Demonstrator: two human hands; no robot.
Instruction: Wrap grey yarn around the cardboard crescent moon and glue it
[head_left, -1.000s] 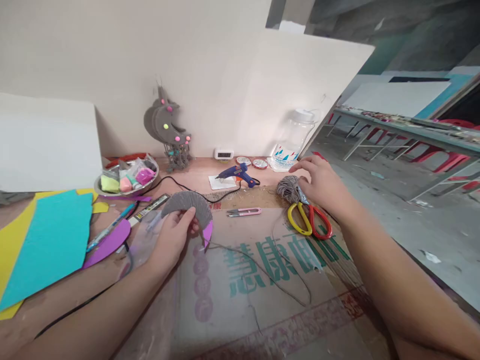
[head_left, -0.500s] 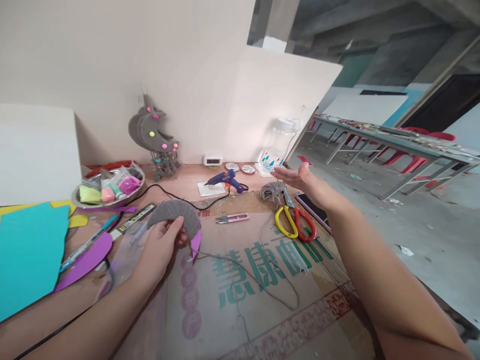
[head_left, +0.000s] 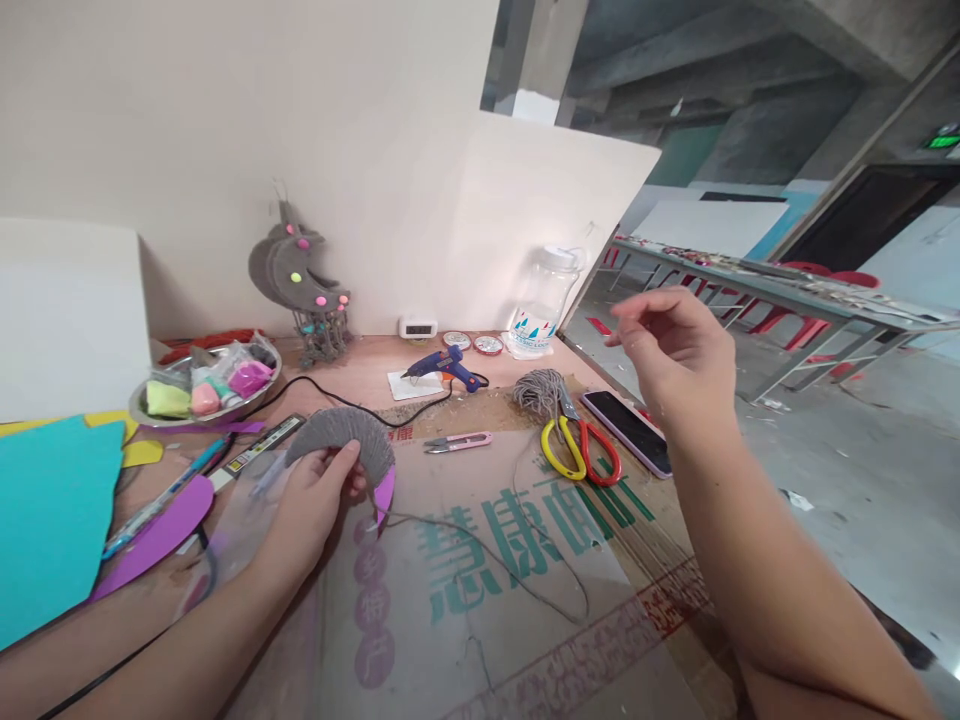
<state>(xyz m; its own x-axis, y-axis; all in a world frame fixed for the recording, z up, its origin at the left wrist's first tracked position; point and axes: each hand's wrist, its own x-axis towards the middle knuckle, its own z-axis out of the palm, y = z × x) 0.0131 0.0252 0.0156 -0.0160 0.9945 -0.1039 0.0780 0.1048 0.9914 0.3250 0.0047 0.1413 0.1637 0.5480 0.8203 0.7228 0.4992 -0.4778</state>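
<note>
- Pinching the yarn-wrapped crescent (head_left: 341, 428), the left hand (head_left: 319, 490) is closed on its inner curve, thumb across the near face and fingers bent beneath.
- The gray wrapped arc rises above the thumb; its bare purple tip (head_left: 384, 494) points down, just right of the fingertips.
- From beside that tip, a yarn strand (head_left: 487, 545) runs right over the cardboard (head_left: 652, 545), bends, and climbs toward the yarn ball (head_left: 538, 388).
- The right hand (head_left: 670, 350) is raised beyond the phone (head_left: 628, 432), fingers curled toward the thumb; whether their tips meet, I cannot tell.
- A second ago the right hand was at the yarn ball and scissors (head_left: 574, 415), hiding the phone; half a second ago its fingers were stretched out straighter. Now it is farther right, and most of the phone shows.
- The left hand's hold looks the same as in both earlier views.
- Counted: one yarn ball, one phone, one pair of scissors with one yellow and one red handle, one pair of pink snips (head_left: 469, 440), one blue glue gun (head_left: 444, 368), one bottle (head_left: 536, 310).
- Five colored balls show on the one hanging moon ornament (head_left: 277, 268).
</note>
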